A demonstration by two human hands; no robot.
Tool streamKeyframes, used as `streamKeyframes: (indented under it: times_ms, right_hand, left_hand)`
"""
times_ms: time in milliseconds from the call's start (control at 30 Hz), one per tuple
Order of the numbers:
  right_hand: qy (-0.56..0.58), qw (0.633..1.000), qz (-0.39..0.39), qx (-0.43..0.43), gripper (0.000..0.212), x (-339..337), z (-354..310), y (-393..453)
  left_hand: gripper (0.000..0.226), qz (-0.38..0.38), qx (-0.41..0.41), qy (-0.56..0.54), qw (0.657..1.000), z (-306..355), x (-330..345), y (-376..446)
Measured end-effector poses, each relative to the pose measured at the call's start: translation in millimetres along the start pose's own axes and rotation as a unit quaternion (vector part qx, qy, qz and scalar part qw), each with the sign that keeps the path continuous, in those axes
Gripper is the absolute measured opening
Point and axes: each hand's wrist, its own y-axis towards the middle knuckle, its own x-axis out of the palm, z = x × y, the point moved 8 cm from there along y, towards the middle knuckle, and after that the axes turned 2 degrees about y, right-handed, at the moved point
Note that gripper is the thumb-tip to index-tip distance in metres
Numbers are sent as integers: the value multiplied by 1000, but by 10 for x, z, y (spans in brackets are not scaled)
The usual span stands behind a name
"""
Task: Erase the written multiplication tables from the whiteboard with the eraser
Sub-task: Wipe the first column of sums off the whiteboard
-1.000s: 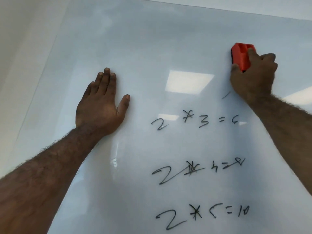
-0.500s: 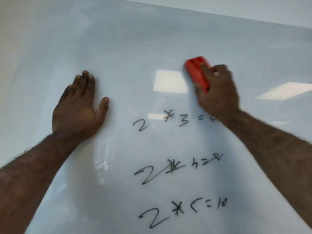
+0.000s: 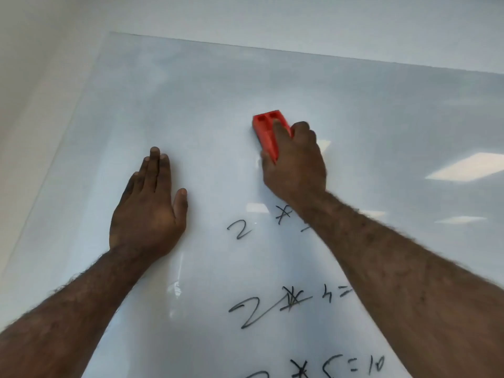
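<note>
The whiteboard [image 3: 381, 110] fills most of the view. My right hand [image 3: 296, 162] grips the red eraser [image 3: 266, 130] and presses it on the board just above the top written line. My left hand [image 3: 148, 208] lies flat on the board, fingers together, to the left of the writing. Three black handwritten lines show below: "2 *" [image 3: 240, 227] with its end hidden by my right forearm, "2 * 4 =" [image 3: 275, 304], and "2 * 5 = 10" [image 3: 338, 368] at the bottom edge.
The board's top edge [image 3: 272, 49] meets a pale wall. Its left edge [image 3: 68, 126] runs diagonally beside a beige surface. Ceiling light reflections [image 3: 469, 166] glare on the right part of the board.
My right hand has swept the eraser leftward across the board above the top line, from the right side to the middle. The view has tilted so the writing sits lower. My left hand stays flat.
</note>
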Motion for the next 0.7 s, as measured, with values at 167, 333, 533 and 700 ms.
streamKeyframes:
  times_ms: [167,333,533,700]
  right_hand:
    - [58,985,-28,-162,60,104,-519,-238]
    - [21,994,-19,-109,59,-64,97,-9]
    - [-63,988,26,137,61,-386,1215,141]
    - [-58,992,16,113,56,-198,650,55]
  left_hand:
    - [73,-5,0,-5,1000,-28,2,-81]
    - [72,-5,5,-2,1000,-37,-5,-84]
    - [71,-6,-2,8,1000,-5,-13,-113]
    - [70,-17,-1,6,1000,-13,-17,-122]
